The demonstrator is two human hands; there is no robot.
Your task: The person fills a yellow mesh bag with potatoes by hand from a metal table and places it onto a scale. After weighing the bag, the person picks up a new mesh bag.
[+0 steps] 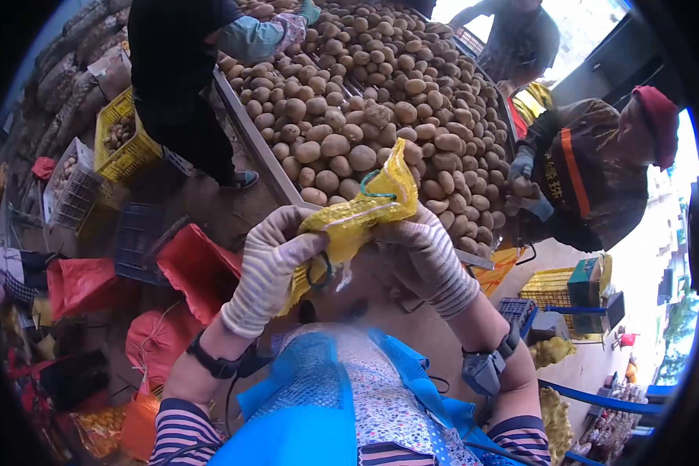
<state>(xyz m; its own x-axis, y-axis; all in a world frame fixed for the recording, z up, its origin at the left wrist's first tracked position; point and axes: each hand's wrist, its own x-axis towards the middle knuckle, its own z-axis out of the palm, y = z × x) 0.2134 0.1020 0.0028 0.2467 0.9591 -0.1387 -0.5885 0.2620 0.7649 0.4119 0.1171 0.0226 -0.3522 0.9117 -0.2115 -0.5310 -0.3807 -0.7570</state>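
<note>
Both my hands wear striped knit gloves and are raised in front of my chest. My left hand [270, 260] pinches a yellow mesh bag [353, 221] near its left side, thumb on top. The bag's right part is gripped by my right hand [427, 260], whose fingertips are partly hidden behind the mesh. A green cord loops through the bag near its top, and another dark green loop hangs beside my left thumb. Beyond the bag, a metal-edged table [248, 128] is heaped with potatoes [363, 158].
Co-workers stand at the table's left, far right and right sides; the right one [590, 171] holds potatoes. Yellow crates [124, 159], a white crate [71, 186] and red bags [198, 268] lie at left. More crates [547, 287] stand at right.
</note>
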